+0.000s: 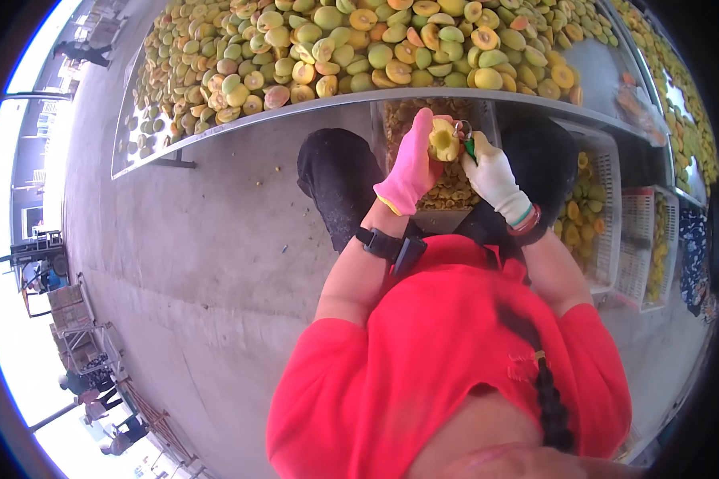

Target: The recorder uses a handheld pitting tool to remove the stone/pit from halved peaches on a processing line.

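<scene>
My left hand (411,164), in a pink glove, grips a halved yellow-green stone fruit (443,141) with its hollowed cut face showing. In a white glove, my right hand (492,170) is shut on a small pitting tool with a green handle (470,149). The tool's metal loop (461,127) is at the fruit's right edge. Below both hands, between my knees, stands a plastic crate (378,129) holding many small brownish-yellow pieces (446,194). Beyond it, many halved fruits (335,54) are heaped on a metal-edged table (311,102).
At my right, a white plastic crate (612,179) holds fruit halves, and another crate (632,251) stands beside it. A crumpled plastic bag (641,111) lies on the table's right end. People, a forklift (39,254) and loaded carts are far left.
</scene>
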The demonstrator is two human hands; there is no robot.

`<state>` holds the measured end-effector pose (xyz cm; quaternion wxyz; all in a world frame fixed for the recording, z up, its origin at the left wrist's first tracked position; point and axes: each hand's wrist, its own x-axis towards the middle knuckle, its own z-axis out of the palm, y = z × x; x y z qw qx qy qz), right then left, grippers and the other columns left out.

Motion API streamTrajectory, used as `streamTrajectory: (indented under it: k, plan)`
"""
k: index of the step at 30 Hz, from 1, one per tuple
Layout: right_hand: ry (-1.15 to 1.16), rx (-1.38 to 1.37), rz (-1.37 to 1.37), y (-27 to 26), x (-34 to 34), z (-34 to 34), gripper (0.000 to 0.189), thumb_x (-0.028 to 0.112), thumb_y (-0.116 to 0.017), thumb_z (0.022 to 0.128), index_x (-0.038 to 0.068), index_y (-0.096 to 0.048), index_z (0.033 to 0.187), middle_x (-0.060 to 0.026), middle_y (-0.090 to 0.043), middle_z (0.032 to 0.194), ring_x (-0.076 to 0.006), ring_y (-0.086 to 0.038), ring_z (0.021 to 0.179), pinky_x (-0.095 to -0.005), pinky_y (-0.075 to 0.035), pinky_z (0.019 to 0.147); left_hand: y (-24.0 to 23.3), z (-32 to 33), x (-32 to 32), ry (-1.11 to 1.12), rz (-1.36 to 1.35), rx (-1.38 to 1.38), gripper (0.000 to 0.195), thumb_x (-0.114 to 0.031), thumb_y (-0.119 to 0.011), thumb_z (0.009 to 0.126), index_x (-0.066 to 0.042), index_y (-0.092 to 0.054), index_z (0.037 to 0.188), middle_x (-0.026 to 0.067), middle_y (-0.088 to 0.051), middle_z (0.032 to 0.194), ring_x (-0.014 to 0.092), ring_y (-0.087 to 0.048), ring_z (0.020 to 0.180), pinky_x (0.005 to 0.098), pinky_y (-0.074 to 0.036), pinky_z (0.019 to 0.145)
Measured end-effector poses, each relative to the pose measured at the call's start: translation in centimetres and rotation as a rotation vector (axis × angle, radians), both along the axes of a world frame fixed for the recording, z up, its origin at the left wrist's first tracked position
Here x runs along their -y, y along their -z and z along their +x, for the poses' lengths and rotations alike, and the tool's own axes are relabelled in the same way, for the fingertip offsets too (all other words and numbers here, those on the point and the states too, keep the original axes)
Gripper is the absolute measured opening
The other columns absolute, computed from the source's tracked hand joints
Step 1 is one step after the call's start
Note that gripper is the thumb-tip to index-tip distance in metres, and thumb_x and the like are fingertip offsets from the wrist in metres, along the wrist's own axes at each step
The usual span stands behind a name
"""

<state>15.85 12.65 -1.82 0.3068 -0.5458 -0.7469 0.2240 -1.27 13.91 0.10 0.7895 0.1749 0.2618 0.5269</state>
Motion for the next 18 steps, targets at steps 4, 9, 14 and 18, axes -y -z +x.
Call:
streamTrajectory:
  k: [4,9,14,18]
  plan:
    - [0.019,0.007,0.002,0.5,0.5,-0.5,0.017,0.003,-0.061,0.087,0.001,-0.047,0.096,-0.0257,-0.058,0.072,-0.0486,-0.059,0.072,-0.05,-0.047,0.058,-0.2,0.0,0.6,0.014,0.049,-0.265,0.045,-0.045,-0.051,0.103,-0.003,-0.061,0.115,0.0089,-0.066,0.113,0.019,-0.064,0.099,0.032,-0.051,0.087]
    - [0.108,0.146,-0.043,1.7,0.8,-0.4,0.014,0.013,-0.058,0.092,0.005,-0.048,0.098,-0.0221,-0.064,0.074,-0.0461,-0.063,0.072,-0.0536,-0.049,0.06,-2.5,0.5,0.9,0.039,0.157,-0.608,0.04,-0.037,-0.051,0.103,-0.001,-0.06,0.117,0.0085,-0.067,0.112,0.015,-0.063,0.096,0.0277,-0.05,0.082]
    - [0.118,0.257,-0.085,3.5,0.3,0.8,0.013,0.017,-0.055,0.094,0.006,-0.05,0.098,-0.0222,-0.065,0.076,-0.0469,-0.063,0.075,-0.0541,-0.05,0.064,-1.6,0.6,0.7,0.159,0.124,-0.587,0.039,-0.034,-0.053,0.103,-0.001,-0.059,0.121,0.0102,-0.067,0.11,0.016,-0.066,0.092,0.0273,-0.051,0.08]
    - [0.081,0.063,-0.166,3.2,0.3,1.0,0.013,0.015,-0.057,0.093,0.004,-0.05,0.095,-0.025,-0.064,0.077,-0.0475,-0.063,0.077,-0.0539,-0.049,0.065,0.5,0.5,0.5,-0.014,0.212,-0.626,0.042,-0.035,-0.051,0.104,-0.001,-0.057,0.127,0.0132,-0.067,0.111,0.02,-0.068,0.093,0.0296,-0.053,0.083]
